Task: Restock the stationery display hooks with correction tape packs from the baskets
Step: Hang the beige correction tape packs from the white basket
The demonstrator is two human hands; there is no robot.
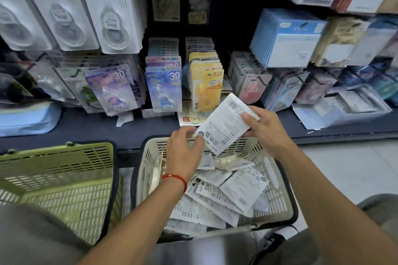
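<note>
Right hand [261, 129]: fingers curled round the far edge of a flat white printed correction tape pack [226, 123], held back side up, tilted, above the far rim of the cream slotted plastic basket [277, 198]. Left hand [185, 153]: a red cord bracelet [175, 178] on the wrist, fingertips pinching the pack's near-left corner. How much of the pack lies under either palm cannot be told.

Below both hands, inside the cream basket: a loose heap of the same white packs, overlapping. Exact count not possible; about ten partly visible, more buried. Lower edge of heap hidden by the basket's dark rim.

Left of the left hand: one olive-green slotted plastic basket [56, 180], its near part cut off by grey clothing. Two baskets in all.

Beyond the fingers, on the dark display: one row of blue "30" carded packs [163, 86], one row of yellow carded packs [206, 84], one row of purple "30" packs [112, 88] further left. Depth of each row uncountable.

Upper left: three large white blister packs [112, 13] in front, blurred. Right of the fingers: blue-and-white flat packets [288, 41], print unreadable.
</note>
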